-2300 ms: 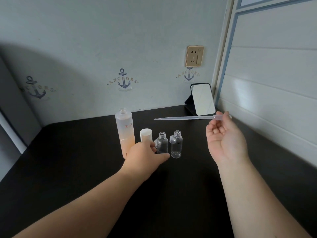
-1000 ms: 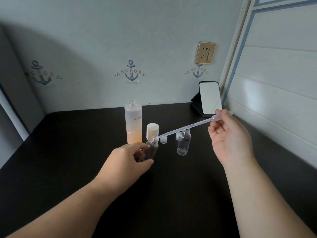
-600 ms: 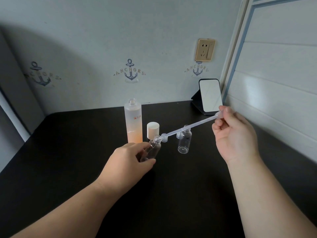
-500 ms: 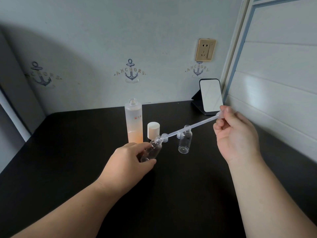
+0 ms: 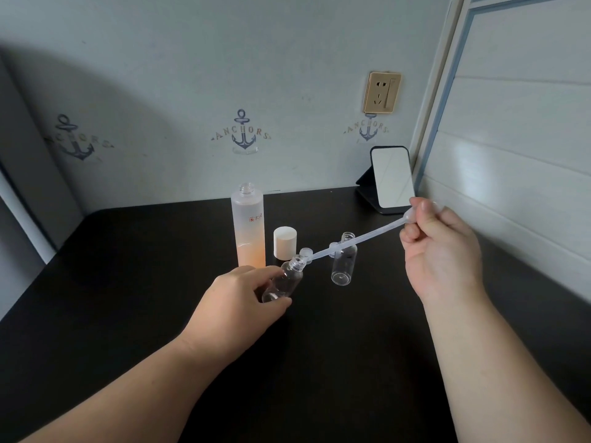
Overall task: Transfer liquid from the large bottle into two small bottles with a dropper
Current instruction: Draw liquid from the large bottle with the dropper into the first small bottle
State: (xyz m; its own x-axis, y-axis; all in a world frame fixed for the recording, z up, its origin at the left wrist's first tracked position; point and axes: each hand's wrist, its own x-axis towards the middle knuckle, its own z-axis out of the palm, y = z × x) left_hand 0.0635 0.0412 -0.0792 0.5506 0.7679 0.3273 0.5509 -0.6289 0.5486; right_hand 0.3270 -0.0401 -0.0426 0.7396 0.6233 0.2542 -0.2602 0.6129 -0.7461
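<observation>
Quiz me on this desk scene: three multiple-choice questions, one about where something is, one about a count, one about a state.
1. Where is the dropper tip?
A. at the mouth of the tilted small bottle
B. inside the large bottle
C. lying on the table

2. How many small clear bottles are there?
A. one
B. two
C. four

3. How is the large bottle?
A. capped
B. lying down
C. open and upright

Answers:
1 A: the left hand holds that bottle tilted and the tip meets its neck, while the right hand pinches the bulb.
2 B: one is held, and the other small bottle stands on the table.
3 C: its neck is bare, and the white cap stands beside it.
</observation>
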